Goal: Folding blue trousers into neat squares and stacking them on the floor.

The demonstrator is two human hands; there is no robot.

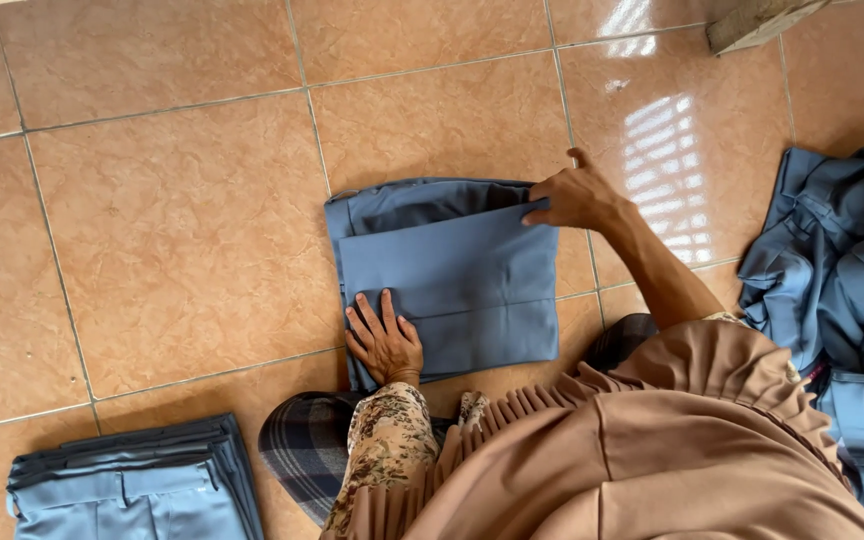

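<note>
A folded grey-blue garment (pixel 462 270) lies flat on the tiled floor in front of me. My left hand (pixel 384 340) presses palm down on its near left corner, fingers spread. My right hand (pixel 574 195) grips the far right edge of the top fold, thumb up and fingers curled around the cloth. The layer under the fold shows darker along the far edge.
A stack of folded grey-blue trousers (pixel 132 485) sits at the lower left. A loose heap of the same cloth (pixel 842 260) lies at the right. A wooden piece (pixel 757 22) juts in at the top right. My brown pleated clothing (pixel 652 450) fills the bottom.
</note>
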